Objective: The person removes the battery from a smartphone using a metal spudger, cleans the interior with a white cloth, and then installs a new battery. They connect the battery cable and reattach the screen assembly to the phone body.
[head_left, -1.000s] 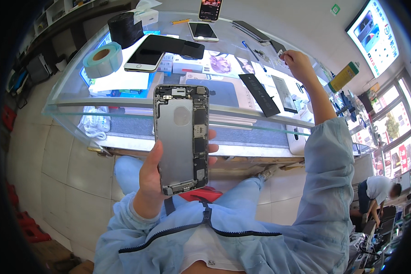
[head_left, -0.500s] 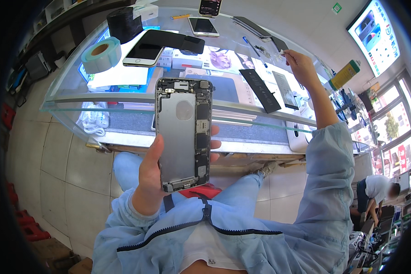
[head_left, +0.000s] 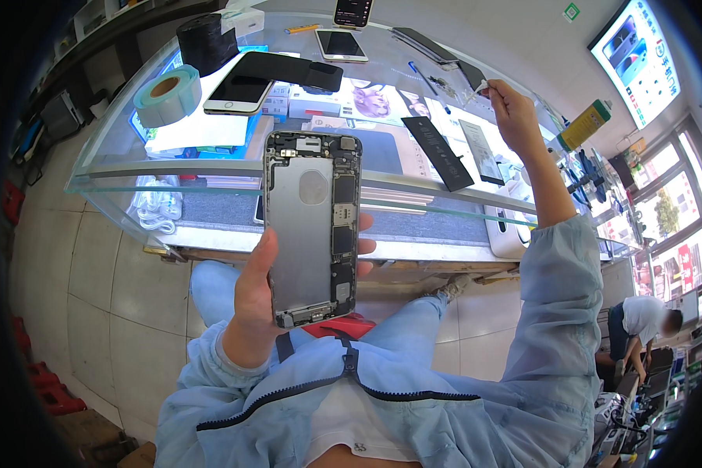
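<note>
An opened phone housing [head_left: 300, 242] stands upright in my left hand [head_left: 256, 288], its inner side toward me. The thumb presses one long edge and the fingers wrap the other. Circuit boards line its right side; the wide bay beside them is bare grey metal with a round mark. Out over the glass counter, my right hand [head_left: 515, 117] is closed in a pinch on a thin whitish strip [head_left: 476, 92]. Below that hand lie a black phone battery [head_left: 438, 154] and a second flat grey-and-black piece [head_left: 482, 152].
The glass display counter [head_left: 218, 170] holds a tape roll [head_left: 167, 95], a black roll [head_left: 204, 43], a white-framed phone [head_left: 238, 90], another white phone [head_left: 342, 45], and a blue pen-like tool [head_left: 423, 77]. A yellow-green bottle [head_left: 585, 125] stands right. Another person [head_left: 641, 324] bends over at far right.
My right hand has shifted slightly, and the whitish strip now hangs down longer from its fingertips. My left hand still holds the phone housing in nearly the same place. The view has shifted a little.
</note>
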Demonstrator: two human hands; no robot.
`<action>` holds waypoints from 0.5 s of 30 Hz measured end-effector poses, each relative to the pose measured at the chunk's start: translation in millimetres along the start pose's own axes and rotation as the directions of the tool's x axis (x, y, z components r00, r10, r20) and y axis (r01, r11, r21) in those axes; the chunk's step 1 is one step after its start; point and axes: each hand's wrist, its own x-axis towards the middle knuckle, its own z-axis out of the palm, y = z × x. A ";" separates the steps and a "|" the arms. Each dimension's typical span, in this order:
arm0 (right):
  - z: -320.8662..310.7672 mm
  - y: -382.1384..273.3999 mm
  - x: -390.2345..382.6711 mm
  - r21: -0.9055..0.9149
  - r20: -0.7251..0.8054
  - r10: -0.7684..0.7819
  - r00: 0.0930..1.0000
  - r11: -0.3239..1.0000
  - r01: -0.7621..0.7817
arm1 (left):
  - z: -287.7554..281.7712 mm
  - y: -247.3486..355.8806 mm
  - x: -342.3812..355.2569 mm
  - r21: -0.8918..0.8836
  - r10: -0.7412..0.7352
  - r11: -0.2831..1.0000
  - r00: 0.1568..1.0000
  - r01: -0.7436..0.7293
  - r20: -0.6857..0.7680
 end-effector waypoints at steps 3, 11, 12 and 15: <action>-3.8 -8.7 -0.4 -0.003 0.033 0.047 0.998 0.999 -0.047 | 0.4 0.0 -0.9 0.006 0.002 1.000 1.000 -0.002 0.001; -7.3 -18.7 -4.3 -0.018 0.110 0.149 0.983 0.989 -0.148 | -0.4 -2.6 -0.8 -0.048 0.043 0.998 0.997 -0.040 0.071; -6.7 -20.9 -4.2 -0.017 0.139 0.190 0.972 0.982 -0.190 | -0.4 -2.3 -1.3 -0.045 0.043 0.998 0.997 -0.040 0.063; -6.5 -14.4 -4.7 -0.018 0.196 0.239 0.951 0.971 -0.240 | 0.1 -2.8 -1.8 -0.040 0.039 0.999 0.998 -0.037 0.048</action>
